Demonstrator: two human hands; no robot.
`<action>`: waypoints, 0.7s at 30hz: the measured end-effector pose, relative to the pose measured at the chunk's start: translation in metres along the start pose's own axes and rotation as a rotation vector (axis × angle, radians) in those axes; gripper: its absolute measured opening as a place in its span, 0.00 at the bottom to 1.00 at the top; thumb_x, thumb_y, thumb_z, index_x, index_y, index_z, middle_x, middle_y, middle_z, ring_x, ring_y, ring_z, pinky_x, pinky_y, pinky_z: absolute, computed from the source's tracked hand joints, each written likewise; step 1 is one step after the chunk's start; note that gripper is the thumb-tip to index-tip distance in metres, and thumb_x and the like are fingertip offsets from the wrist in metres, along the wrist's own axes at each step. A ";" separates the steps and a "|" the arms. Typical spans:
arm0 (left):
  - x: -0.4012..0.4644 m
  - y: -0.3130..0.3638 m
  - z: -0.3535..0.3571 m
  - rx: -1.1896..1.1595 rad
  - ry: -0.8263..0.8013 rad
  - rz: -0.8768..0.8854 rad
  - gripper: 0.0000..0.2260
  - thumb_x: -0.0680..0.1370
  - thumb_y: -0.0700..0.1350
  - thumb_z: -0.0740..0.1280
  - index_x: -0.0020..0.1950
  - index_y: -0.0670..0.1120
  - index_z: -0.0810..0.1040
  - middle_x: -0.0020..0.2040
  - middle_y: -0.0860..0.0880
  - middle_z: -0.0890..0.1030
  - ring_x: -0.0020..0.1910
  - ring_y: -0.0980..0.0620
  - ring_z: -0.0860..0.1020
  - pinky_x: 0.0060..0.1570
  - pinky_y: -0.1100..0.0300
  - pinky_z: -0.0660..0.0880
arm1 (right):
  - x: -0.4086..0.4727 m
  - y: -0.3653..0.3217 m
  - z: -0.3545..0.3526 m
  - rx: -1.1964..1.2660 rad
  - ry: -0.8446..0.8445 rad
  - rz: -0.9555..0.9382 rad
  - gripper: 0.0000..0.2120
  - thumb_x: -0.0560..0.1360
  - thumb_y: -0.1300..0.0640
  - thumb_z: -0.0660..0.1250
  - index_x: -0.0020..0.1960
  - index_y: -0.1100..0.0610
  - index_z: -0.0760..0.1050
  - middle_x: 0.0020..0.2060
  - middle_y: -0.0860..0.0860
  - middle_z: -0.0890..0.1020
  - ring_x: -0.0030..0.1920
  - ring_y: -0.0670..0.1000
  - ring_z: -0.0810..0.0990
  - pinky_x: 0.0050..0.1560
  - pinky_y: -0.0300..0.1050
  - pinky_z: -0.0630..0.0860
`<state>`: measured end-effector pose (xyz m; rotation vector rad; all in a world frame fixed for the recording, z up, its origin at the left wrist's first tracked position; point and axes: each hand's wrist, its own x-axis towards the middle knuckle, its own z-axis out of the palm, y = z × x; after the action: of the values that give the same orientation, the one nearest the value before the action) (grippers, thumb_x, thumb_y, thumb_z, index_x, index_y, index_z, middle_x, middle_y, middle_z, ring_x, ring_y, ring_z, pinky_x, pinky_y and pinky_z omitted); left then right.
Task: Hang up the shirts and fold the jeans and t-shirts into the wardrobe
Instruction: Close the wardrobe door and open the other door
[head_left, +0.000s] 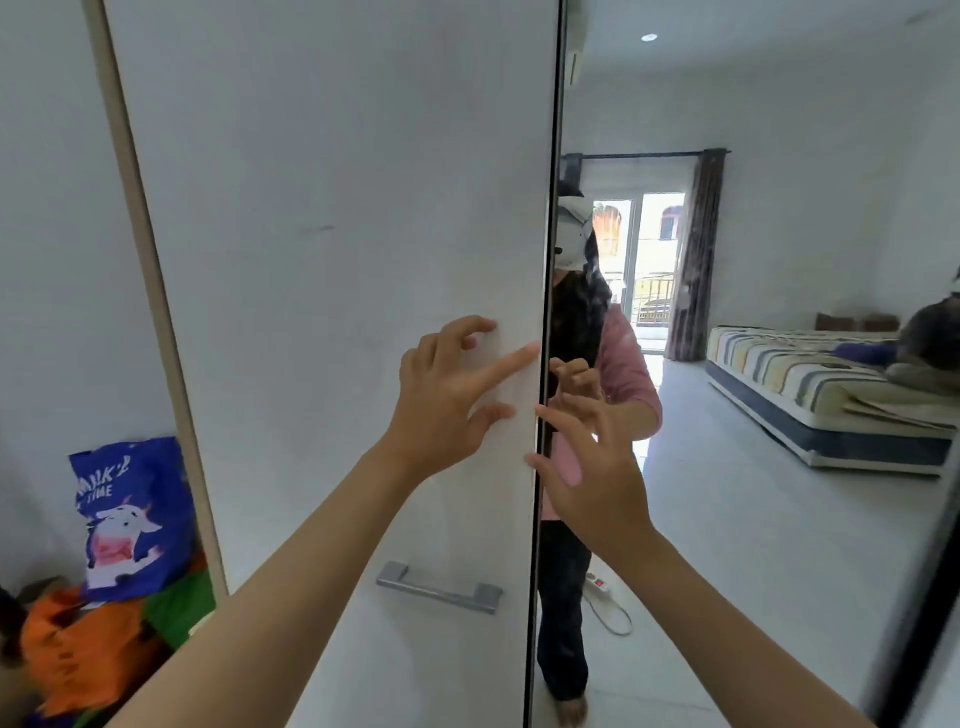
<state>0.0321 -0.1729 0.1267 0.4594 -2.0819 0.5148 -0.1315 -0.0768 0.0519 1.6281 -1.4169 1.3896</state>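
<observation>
I stand at the closed wardrobe door (322, 260), both grips open and empty: left hand (447, 395) flat near its right edge, right hand (592, 467) on the adjoining mirror door (779, 519); no clothes visible, so opening probably comes next.

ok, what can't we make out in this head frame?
- Wardrobe inside: hidden by the white door and mirror door.
- Shirts, jeans: none in view; the pile lower left is cut off by the edge and too jumbled to identify.
- Contact: left hand and right hand sit at the door seam; actual touch unclear.
- Bed items: small, blurred in the mirror.
</observation>
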 end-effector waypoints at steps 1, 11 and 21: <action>0.003 -0.003 0.005 0.003 0.005 0.000 0.27 0.72 0.57 0.68 0.70 0.62 0.67 0.68 0.48 0.63 0.58 0.47 0.70 0.52 0.50 0.68 | 0.003 0.003 0.001 -0.018 -0.010 0.019 0.22 0.70 0.50 0.72 0.62 0.52 0.74 0.60 0.53 0.74 0.63 0.53 0.73 0.56 0.54 0.77; 0.016 -0.021 0.055 -0.098 0.069 0.009 0.22 0.75 0.54 0.66 0.69 0.61 0.69 0.70 0.50 0.60 0.65 0.49 0.65 0.58 0.53 0.59 | 0.010 0.019 0.019 -0.194 -0.001 0.037 0.32 0.65 0.48 0.75 0.66 0.49 0.70 0.68 0.58 0.69 0.69 0.59 0.65 0.67 0.55 0.63; 0.022 -0.032 0.088 -0.068 0.245 0.075 0.19 0.76 0.51 0.66 0.68 0.58 0.72 0.71 0.47 0.64 0.65 0.45 0.69 0.57 0.51 0.61 | 0.009 0.037 0.041 -0.362 0.064 0.000 0.27 0.67 0.55 0.77 0.64 0.54 0.76 0.69 0.60 0.65 0.69 0.63 0.66 0.71 0.51 0.58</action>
<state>-0.0237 -0.2486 0.1076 0.2654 -1.8797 0.5149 -0.1538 -0.1272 0.0400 1.3390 -1.5267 1.0968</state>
